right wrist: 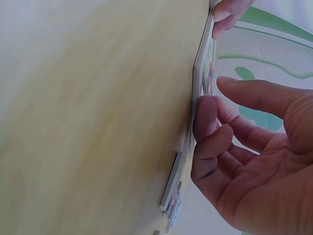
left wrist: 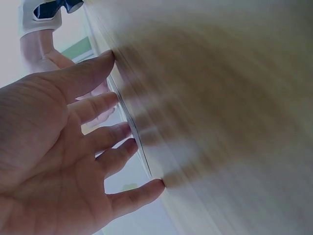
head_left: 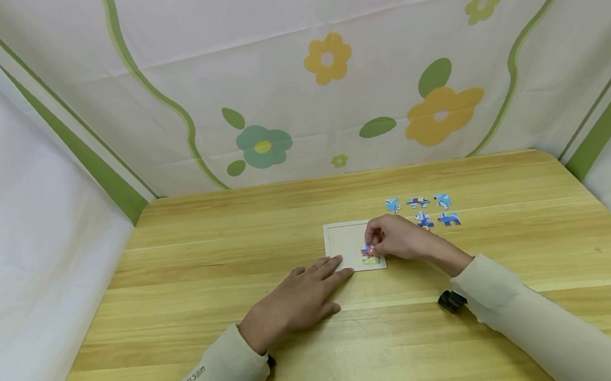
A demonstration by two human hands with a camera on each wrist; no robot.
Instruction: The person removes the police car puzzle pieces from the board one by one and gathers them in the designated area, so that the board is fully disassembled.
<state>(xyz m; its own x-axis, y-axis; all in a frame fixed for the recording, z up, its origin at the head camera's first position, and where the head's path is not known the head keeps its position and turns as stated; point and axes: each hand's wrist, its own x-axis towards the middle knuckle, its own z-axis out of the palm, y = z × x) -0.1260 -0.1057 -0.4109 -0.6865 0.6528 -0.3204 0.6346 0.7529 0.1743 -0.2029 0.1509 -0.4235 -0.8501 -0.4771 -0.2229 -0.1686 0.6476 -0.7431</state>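
A small light puzzle tray (head_left: 345, 236) with a pale rim lies on the table. In its lower right are colourful jigsaw pieces (head_left: 370, 260), green and yellow at the bottom. Just above them is a blue and red jigsaw piece (head_left: 366, 250), held between thumb and curled fingers of my right hand (head_left: 398, 237); the fingers partly cover it. In the right wrist view the thumb (right wrist: 254, 93) is close to the tray's surface. My left hand (head_left: 304, 295) lies with spread fingers, their tips on the tray's lower left edge.
Several loose blue and white jigsaw pieces (head_left: 442, 200) lie on the wooden table (head_left: 220, 223) beyond and right of the tray. A flowered cloth (head_left: 271, 65) hangs behind the table's back edge. A black wrist device (head_left: 452, 301) sits under the right sleeve.
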